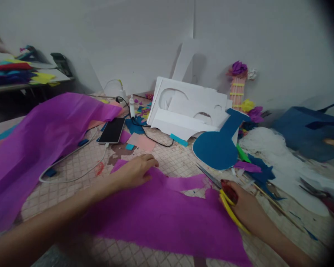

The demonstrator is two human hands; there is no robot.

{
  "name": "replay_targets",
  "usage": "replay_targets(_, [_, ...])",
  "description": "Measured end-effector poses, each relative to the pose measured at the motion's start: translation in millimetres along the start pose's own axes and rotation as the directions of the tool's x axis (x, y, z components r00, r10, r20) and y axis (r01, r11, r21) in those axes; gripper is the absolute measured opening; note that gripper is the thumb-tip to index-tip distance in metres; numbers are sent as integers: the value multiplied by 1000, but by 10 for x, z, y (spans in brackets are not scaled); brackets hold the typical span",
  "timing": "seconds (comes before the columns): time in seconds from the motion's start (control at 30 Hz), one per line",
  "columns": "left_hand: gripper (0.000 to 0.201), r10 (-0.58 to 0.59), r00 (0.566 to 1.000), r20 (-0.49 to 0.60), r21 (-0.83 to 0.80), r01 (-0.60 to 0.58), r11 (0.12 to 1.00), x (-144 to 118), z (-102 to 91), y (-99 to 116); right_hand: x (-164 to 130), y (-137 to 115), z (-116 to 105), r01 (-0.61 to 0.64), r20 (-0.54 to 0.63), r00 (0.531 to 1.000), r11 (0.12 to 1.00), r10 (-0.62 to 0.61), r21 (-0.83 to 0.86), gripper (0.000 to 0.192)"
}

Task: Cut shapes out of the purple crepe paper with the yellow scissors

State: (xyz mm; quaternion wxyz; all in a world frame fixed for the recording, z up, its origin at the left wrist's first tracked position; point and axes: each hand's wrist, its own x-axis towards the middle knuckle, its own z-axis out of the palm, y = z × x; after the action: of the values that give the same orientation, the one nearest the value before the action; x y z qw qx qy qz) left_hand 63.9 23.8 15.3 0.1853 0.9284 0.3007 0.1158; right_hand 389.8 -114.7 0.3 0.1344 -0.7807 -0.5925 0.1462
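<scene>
A sheet of purple tissue paper (167, 218) with an uneven cut upper edge lies across the tiled-pattern tabletop in front of me. My left hand (137, 168) rests on its upper left part, fingers loosely bent, thumb and fingers apart. A pair of scissors (225, 196) with yellow and red handles is gripped by my right hand (245, 207). The blades are close together and point up and left, near a narrow purple strip at the sheet's top edge. Just beyond the blade tips lies a blue guitar-shaped cutout (217, 150) with a white edge.
A larger purple sheet (52, 122) drapes over the left side. Behind the work are a phone (111, 130) on a white cable, a glue gun (132, 106) and a white cutout board (189, 107). Pliers (313, 188), white stringy material (263, 144) and a blue bag (308, 131) occupy the right.
</scene>
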Motion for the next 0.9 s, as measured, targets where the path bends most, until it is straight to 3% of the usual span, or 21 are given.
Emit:
replay_targets(0.27, [9, -33, 986, 161, -95, 49, 994, 217, -62, -48, 99, 148, -40, 16, -70, 997, 999, -14, 36, 28])
replay_targets(0.53, [10, -54, 973, 224, -228, 106, 968, 313, -143, -123, 38, 156, -57, -20, -18, 1000, 999, 20, 36, 29])
replay_targets(0.73, [14, -32, 962, 272, -223, 96, 970, 272, -127, -178, -45, 45, 75, -1, -71, 997, 998, 6, 58, 27])
replay_targets(0.9, [15, -25, 966, 258, -257, 93, 962, 318, -47, -155, 34, 183, 23, 2, -122, 992, 999, 4, 49, 25])
